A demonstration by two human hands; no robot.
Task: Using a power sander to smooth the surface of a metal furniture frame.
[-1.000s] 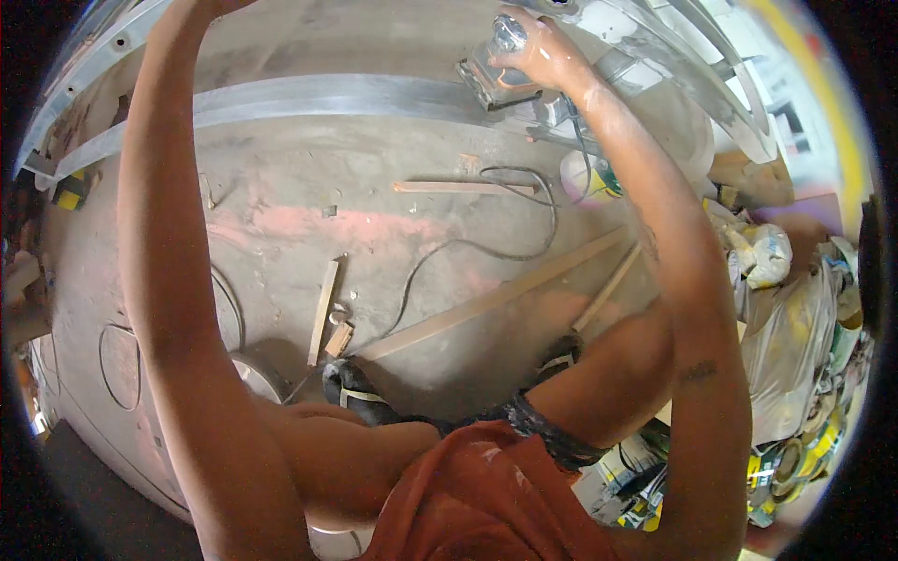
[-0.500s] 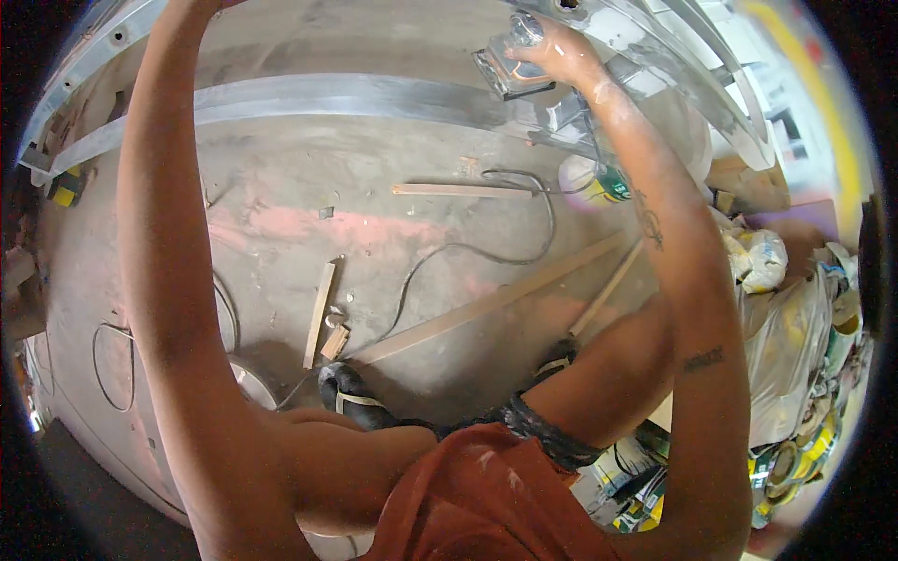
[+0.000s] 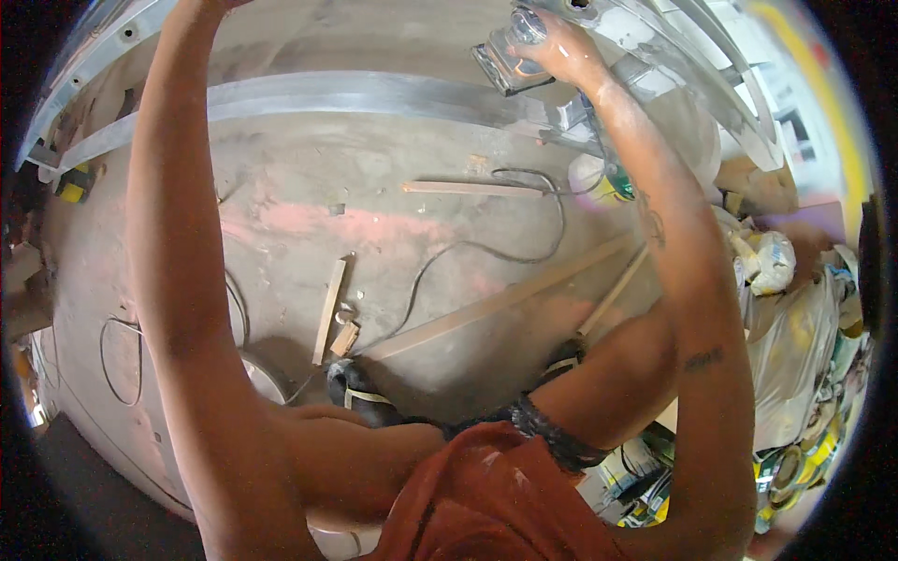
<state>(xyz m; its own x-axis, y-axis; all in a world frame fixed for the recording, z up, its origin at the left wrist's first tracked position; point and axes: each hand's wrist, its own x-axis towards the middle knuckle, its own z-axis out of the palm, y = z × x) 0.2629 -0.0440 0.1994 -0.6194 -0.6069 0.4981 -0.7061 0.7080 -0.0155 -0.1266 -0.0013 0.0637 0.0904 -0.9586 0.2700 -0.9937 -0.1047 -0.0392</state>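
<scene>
At the top, right of centre, my right hand (image 3: 564,52) is closed around a small square-based power sander (image 3: 501,67). The sander is at the grey-and-silver metal frame (image 3: 645,51), beside its long curved bar (image 3: 346,93); whether its pad touches the metal I cannot tell. A dark cord hangs below the sander along my right forearm. My left arm (image 3: 178,234) reaches up to the top edge, where the hand is cut off, so what it touches is hidden.
On the dusty floor lie wooden strips (image 3: 477,189), a long plank (image 3: 496,297) and a winding black cable (image 3: 416,280). A round pale container (image 3: 264,379) stands near my left leg. Plastic sheeting (image 3: 795,355) and several cans and tape rolls (image 3: 800,463) crowd the right side.
The sander has shifted slightly left against the frame, still in my right hand. The whole view has slid a little, with floor things appearing slightly farther right.
</scene>
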